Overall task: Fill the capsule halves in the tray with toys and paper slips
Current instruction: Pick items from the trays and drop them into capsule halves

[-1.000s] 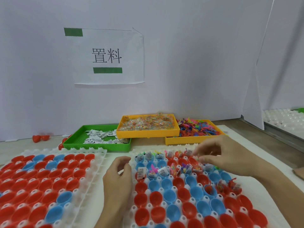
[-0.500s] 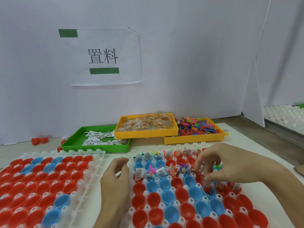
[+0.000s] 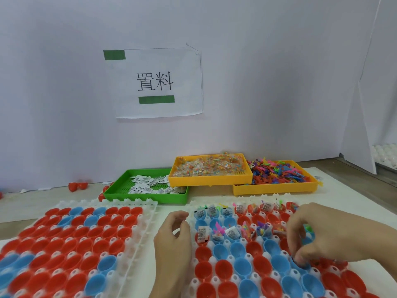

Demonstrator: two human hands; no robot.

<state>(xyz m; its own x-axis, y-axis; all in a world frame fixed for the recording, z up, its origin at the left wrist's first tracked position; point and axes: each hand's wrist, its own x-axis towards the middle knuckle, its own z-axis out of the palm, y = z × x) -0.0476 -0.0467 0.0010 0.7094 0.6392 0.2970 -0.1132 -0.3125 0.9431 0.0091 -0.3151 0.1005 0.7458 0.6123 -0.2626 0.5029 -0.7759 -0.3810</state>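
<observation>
The right hand (image 3: 322,235) reaches down over the right capsule tray (image 3: 214,258), its fingers (image 3: 299,258) curled into a blue capsule half (image 3: 300,263); whether they pinch anything cannot be told. The left hand (image 3: 173,239) rests at that tray's left edge with fingers loosely curled. The tray's far rows hold capsule halves with paper slips (image 3: 202,233) and small colourful toys (image 3: 263,227); nearer rows are bare red and blue halves. A second tray (image 3: 137,233) of red and blue halves lies to the left. Behind on the bench (image 3: 214,191) sit a green bin (image 3: 146,195) of slips, a yellow bin (image 3: 210,179) of wrapped pieces, and another yellow bin (image 3: 275,189) of toys. A paper sign (image 3: 158,82) hangs on the white wall.
</observation>
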